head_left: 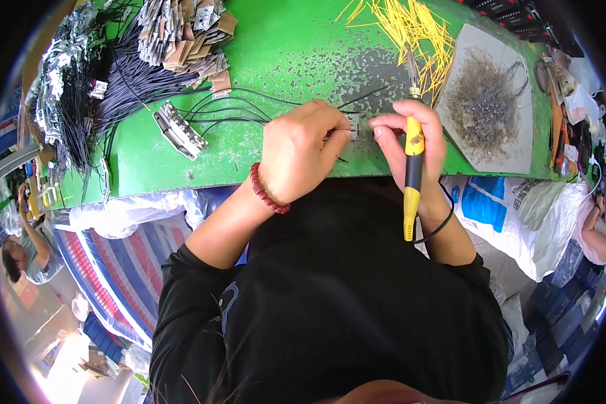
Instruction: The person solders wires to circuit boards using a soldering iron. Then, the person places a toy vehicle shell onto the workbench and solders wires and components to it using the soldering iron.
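My left hand, with a red bead bracelet at the wrist, is closed in a pinch over thin black cables that run in from the left. Beside its fingertips lies a small silver-and-white part, half covered by the hand. A yellow-and-black soldering iron rests in my right hand, its metal tip pointing away from me toward the far side. The right thumb and forefinger reach left, close to the silver part. What exactly sits inside the left fingertips is hidden.
Thin yellow tubes or wires lie at the far right, beside a pale board heaped with brown-grey debris. Bundled black cables with metal-and-card ends fill the far left. A silver connector block sits nearer. The green table's front edge meets my body.
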{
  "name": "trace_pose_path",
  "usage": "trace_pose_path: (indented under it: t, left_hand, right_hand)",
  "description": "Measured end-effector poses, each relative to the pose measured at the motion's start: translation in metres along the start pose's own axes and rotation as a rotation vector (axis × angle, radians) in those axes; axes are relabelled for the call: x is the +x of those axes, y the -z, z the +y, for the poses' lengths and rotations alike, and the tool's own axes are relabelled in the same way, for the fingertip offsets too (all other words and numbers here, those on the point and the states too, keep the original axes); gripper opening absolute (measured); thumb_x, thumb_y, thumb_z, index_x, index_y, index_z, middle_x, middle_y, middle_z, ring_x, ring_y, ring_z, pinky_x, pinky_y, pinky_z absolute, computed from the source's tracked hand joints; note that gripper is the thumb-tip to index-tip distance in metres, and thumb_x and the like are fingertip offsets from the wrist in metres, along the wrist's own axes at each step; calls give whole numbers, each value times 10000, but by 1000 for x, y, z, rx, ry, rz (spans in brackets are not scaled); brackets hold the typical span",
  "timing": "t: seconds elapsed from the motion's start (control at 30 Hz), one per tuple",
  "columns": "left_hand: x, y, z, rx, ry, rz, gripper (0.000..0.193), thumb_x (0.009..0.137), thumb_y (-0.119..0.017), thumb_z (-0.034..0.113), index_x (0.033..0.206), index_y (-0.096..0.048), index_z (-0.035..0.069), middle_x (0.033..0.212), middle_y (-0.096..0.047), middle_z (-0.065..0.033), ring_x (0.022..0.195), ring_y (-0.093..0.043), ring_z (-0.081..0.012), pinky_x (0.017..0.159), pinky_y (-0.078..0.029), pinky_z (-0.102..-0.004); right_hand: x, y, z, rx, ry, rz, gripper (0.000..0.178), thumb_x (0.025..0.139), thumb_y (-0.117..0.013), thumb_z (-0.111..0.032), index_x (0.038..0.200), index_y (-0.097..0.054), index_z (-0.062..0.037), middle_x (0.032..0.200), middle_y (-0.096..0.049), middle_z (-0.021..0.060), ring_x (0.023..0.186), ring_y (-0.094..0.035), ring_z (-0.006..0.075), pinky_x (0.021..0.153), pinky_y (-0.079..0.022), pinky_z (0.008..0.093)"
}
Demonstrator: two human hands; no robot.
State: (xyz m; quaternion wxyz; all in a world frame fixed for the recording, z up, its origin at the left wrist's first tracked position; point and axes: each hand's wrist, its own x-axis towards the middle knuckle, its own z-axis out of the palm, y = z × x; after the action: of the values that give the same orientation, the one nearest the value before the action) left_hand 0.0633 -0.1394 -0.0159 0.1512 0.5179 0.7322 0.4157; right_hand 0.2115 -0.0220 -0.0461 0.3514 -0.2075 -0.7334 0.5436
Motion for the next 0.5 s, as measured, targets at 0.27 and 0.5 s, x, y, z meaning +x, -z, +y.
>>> trace_pose_path:
  t: [0.27,0.5]
  left_hand:
    - [0,2,1,-43,23,-18,66,767,-705,44,805,-653,30,749,-623,-95,684,-615,-261,583,-472,-333]
    - [-1,3,5,-56,66,-49,45,773,-687,82,785,-646,69,751,-620,-77,694,-626,-272,596,-485,-365]
  right_hand:
    - [-4,-5,-1,10,57,-39,363,789,-690,113,1106,-572,-21,1005,-645,114,870,-709,173,714,-570,265]
    - [-1,-3,-5,-115,156,-107,376,841,-666,67,1167,-501,-19,971,-667,114,857,-697,162,666,-527,229]
